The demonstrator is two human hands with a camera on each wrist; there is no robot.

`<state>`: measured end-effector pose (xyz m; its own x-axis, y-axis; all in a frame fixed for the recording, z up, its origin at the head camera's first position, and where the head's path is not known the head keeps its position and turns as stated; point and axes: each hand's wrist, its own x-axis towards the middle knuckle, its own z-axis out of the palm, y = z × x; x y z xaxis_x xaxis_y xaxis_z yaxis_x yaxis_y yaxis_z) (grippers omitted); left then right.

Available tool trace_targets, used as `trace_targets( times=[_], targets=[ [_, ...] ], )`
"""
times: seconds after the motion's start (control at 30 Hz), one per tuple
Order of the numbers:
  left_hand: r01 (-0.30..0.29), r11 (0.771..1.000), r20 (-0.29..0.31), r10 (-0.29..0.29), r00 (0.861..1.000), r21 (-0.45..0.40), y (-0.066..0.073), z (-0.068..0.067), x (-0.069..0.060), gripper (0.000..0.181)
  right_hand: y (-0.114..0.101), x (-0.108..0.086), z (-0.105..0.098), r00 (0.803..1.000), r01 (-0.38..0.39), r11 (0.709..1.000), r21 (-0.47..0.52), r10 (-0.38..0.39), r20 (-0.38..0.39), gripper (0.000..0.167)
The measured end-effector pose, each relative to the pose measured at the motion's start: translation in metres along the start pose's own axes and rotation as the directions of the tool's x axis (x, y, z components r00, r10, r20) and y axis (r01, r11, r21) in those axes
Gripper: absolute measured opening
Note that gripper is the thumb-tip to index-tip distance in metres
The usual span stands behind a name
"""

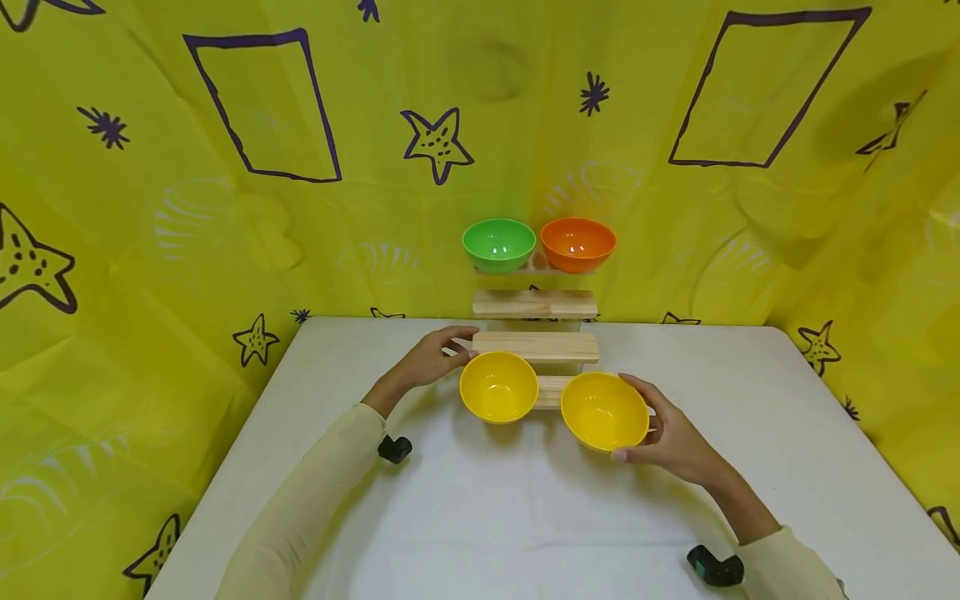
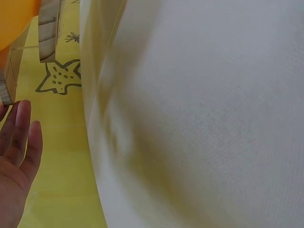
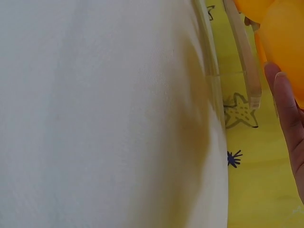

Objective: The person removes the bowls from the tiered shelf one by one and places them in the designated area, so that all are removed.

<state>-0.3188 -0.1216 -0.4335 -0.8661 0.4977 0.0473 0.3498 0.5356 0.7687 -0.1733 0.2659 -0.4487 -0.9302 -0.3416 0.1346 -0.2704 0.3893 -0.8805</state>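
Note:
My right hand [image 1: 678, 442] grips a yellow bowl [image 1: 603, 412] by its right side, thumb at the near rim and fingers at the far side. This bowl is at the right end of the lowest step [image 1: 551, 392] of a wooden step stand. A second yellow bowl [image 1: 498, 387] sits at that step's left end. My left hand [image 1: 433, 357] holds the left end of the step above [image 1: 536, 346], thumb at its near corner and fingers at its far corner. In the left wrist view, the left hand's fingers [image 2: 20, 128] reach the plank's end; its thumb is hidden.
A green bowl [image 1: 498, 246] and an orange bowl [image 1: 577, 246] stand side by side on the top step. Below them is another wooden step [image 1: 534, 303]. The stand is on a white table [image 1: 480, 517], close to a yellow patterned sheet [image 1: 390, 208] behind.

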Motion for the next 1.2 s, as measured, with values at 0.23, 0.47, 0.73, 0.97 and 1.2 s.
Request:
trace_targets(
  times=[0.23, 0.47, 0.73, 0.97, 1.2],
  targets=[
    [-0.001, 1.0, 0.002, 0.001, 1.0, 0.008, -0.002, 0.0, -0.002, 0.052, 0.0, -0.007, 0.005, 1.0, -0.012, 1.0, 0.003, 0.012, 0.009, 0.097],
    [-0.002, 1.0, 0.004, 0.002, 1.0, 0.016, -0.003, 0.0, -0.002, 0.051, -0.003, -0.009, 0.006, 1.0, -0.009, 1.0, -0.004, 0.01, 0.011, 0.097],
    [-0.015, 1.0, 0.0, 0.015, 1.0, 0.02, -0.002, -0.001, 0.002, 0.05, -0.009, -0.009, 0.005, 0.999, 0.013, 1.0, 0.018, -0.014, 0.032, 0.097],
    [-0.003, 1.0, 0.004, 0.003, 1.0, 0.015, -0.002, -0.001, 0.002, 0.049, -0.006, -0.01, 0.007, 0.999, 0.0, 1.0, 0.028, -0.001, 0.045, 0.098],
    [0.0, 1.0, 0.006, 0.0, 1.0, 0.016, -0.002, 0.0, 0.001, 0.051, -0.006, -0.011, 0.007, 0.997, 0.028, 0.999, 0.033, -0.031, 0.074, 0.097]
  ],
)
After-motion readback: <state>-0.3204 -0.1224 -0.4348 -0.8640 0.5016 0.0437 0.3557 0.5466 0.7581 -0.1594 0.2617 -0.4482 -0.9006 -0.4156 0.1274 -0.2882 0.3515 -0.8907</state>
